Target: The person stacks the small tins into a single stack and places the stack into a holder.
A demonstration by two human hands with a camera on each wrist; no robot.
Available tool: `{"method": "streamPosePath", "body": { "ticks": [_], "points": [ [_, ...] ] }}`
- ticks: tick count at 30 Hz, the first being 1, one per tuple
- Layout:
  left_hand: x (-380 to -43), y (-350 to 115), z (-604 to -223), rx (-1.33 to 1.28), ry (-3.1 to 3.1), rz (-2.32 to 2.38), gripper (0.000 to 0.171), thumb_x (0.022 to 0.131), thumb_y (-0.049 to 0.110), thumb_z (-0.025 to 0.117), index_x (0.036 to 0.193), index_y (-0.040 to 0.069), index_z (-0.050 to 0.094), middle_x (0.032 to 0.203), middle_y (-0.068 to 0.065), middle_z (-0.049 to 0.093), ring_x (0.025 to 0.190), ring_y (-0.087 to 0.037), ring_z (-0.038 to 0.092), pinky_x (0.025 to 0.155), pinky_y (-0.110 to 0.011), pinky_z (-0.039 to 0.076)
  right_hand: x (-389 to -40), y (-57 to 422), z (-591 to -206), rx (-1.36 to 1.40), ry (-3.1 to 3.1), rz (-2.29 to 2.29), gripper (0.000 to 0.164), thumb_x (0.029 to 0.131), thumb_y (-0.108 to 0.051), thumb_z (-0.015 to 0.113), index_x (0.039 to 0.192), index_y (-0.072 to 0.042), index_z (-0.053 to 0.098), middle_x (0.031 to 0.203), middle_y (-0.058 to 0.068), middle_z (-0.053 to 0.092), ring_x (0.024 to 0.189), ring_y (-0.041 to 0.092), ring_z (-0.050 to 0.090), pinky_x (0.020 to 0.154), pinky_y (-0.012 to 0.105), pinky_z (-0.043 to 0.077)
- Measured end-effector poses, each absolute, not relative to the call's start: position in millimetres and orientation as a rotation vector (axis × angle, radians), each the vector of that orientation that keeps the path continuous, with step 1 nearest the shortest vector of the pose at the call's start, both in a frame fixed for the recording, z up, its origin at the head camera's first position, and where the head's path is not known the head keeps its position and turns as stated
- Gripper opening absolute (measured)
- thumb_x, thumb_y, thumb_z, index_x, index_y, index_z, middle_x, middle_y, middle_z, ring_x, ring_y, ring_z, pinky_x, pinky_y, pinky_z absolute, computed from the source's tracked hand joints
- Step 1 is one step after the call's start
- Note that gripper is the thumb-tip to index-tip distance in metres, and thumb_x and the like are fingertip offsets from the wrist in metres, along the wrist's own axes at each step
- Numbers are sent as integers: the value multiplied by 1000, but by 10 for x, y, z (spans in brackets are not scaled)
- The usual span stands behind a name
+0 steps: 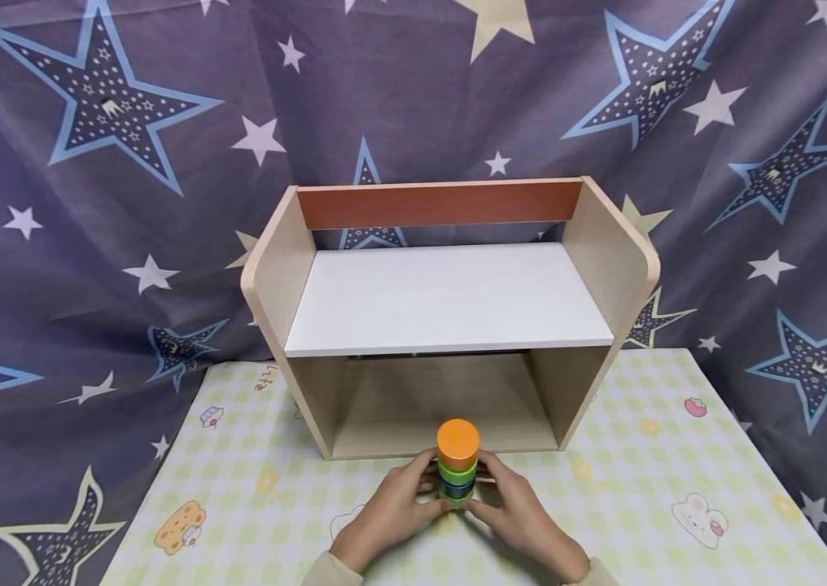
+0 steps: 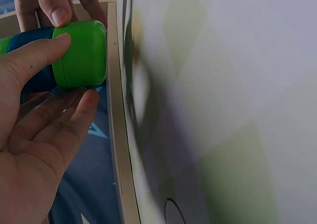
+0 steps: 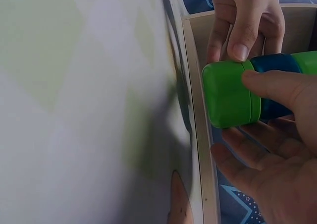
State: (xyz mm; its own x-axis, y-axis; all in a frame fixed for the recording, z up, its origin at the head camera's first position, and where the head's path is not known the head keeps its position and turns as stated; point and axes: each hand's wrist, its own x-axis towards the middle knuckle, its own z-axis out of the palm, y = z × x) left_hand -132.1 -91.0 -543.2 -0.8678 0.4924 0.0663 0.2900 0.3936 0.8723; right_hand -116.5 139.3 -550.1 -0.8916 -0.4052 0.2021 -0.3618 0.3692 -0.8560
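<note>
A short upright stack of rounded cylinders (image 1: pixel 457 456) stands between my hands, orange on top, then green, dark blue and green at the bottom. My left hand (image 1: pixel 402 505) holds it from the left, its thumb on the lower green piece (image 2: pixel 81 55) close to the seam with the blue. From the right, my right hand (image 1: pixel 519 509) holds the same stack, its thumb tip at the edge of that green piece. Fingers of both hands reach round behind the blue piece (image 3: pixel 275 63). The wrist views show the green bottom close over the tablecloth, with a shadow beside it.
Just behind the stack stands a wooden shelf unit (image 1: pixel 597 382) with a white upper board (image 1: pixel 450 301), an open lower compartment and a brown back rail (image 1: pixel 443 205). A checked tablecloth (image 1: pixel 648 456) with cartoon prints covers the table. A star-patterned curtain (image 1: pixel 413 106) hangs behind.
</note>
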Motion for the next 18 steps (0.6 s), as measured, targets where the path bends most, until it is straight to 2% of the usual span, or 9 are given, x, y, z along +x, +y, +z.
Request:
{"method": "streamPosePath", "body": {
  "ticks": [10, 18],
  "points": [
    [-1303, -954, -5395, 735, 2451, 1498, 70, 88, 18, 80, 148, 15, 44, 133, -7, 62, 116, -16, 61, 90, -22, 54, -1173, 1359, -5476, -738, 2536, -1620, 69, 89, -15, 79, 146, -10, 42, 138, 6, 56, 119, 26, 59, 95, 37, 54],
    [-1312, -962, -5338, 740, 2432, 1533, 72, 88, 17, 80, 149, 14, 42, 133, -9, 61, 116, -16, 62, 92, -25, 54, -1182, 1346, -5401, -741, 2522, -1644, 68, 88, -12, 79, 146, -10, 43, 138, 6, 56, 119, 28, 59, 95, 43, 55]
  ]
}}
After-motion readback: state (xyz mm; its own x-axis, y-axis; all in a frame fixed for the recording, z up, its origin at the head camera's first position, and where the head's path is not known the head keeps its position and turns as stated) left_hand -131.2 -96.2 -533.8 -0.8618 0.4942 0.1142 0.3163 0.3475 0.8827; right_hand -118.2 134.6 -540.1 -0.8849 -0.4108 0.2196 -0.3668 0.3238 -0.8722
